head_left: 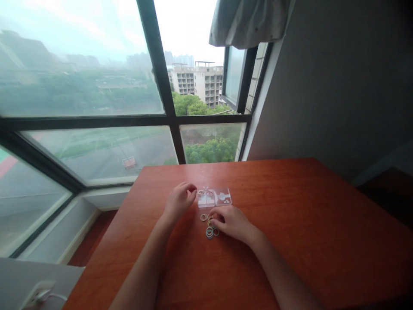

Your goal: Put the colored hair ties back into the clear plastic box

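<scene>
A small clear plastic box (205, 204) stands on the table with its transparent lid (223, 196) folded out to the right. Several ring-shaped bands, pinkish and pale, show inside it. My left hand (180, 200) is at the box's left side, fingers loosely curled with a gap between thumb and index finger; nothing shows in it. In front of the box lies a loose group of thin rings, among them a pale ring (203, 218) and bluish rings (209, 233). My right hand (232, 220) reaches over the group, thumb and index finger apart around a yellowish ring (209, 222).
The reddish-brown wooden table (309, 224) extends widely to the right. Behind it are large dark-framed windows (174, 120) and a grey curtain (250, 23). A dark wall (322, 86) rises at the right. A socket with a plug (41, 296) is at the lower left.
</scene>
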